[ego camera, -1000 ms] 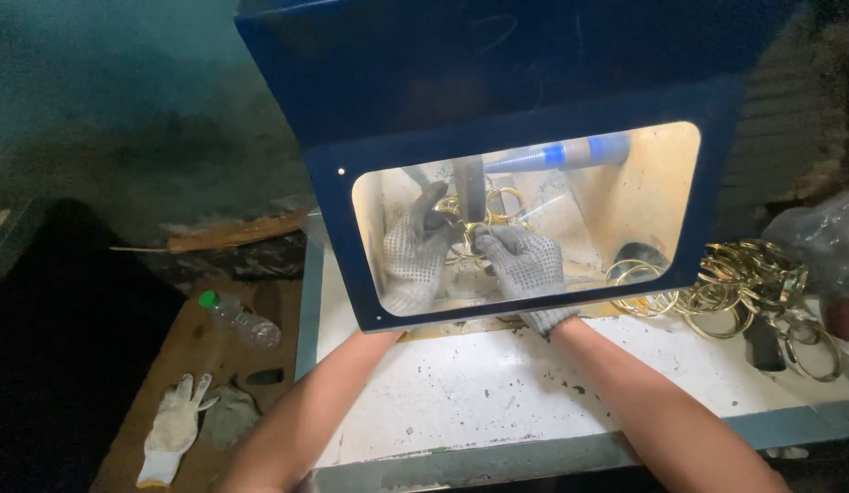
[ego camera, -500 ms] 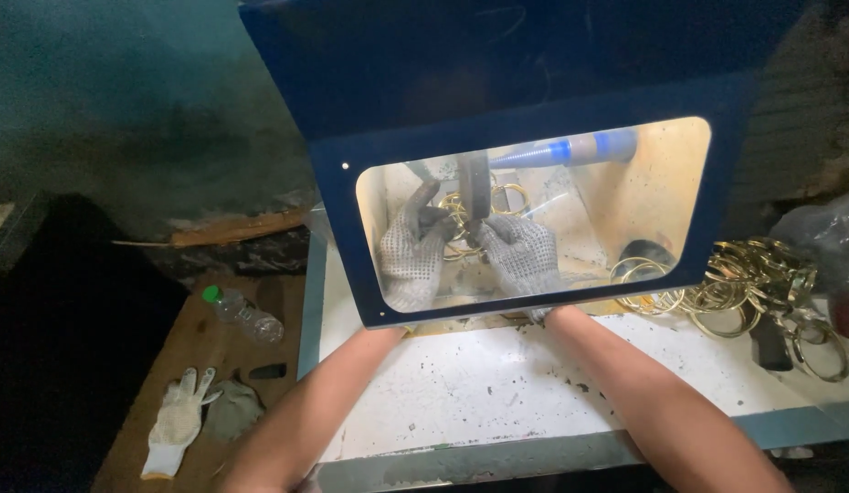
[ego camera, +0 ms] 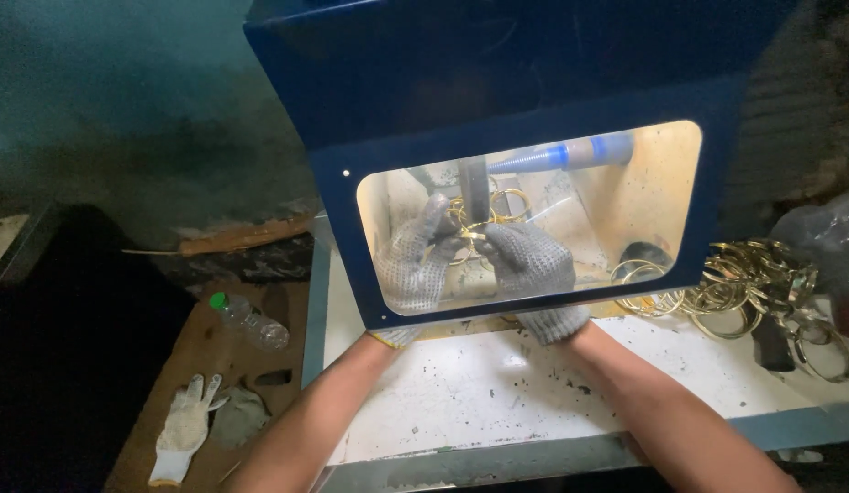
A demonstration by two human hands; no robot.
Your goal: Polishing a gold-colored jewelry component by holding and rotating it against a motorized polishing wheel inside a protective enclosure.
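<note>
Left fingers: gloved, curled upward and closed on the left edge of a brass ring, seen through the window.
Right fingers: gloved, bent inward and pinched on the right edge of the same brass ring.
Left hand: in a grey knitted glove, palm turned toward the right hand, raised inside the cabinet.
Right hand: in a matching glove, back toward the camera, level with the left hand and close beside it.
Brass ring: held between both hands directly under the dark vertical spindle; further gold rings visible just behind it, exact contact with the spindle not discernible.
Forearms: bare, entering from the lower edge, converging upward and passing under the lower edge of the window frame.
Blue cabinet: hooded box with a lit, clear window; blue-and-grey nozzle angled above the hands.
Loose rings inside: a few lying flat at the right of the chamber floor.
Ring pile: heaped on the white table, right of the cabinet, well apart from the hands.
Low wooden surface, left: plastic bottle with green cap; spare white glove lying flat.
</note>
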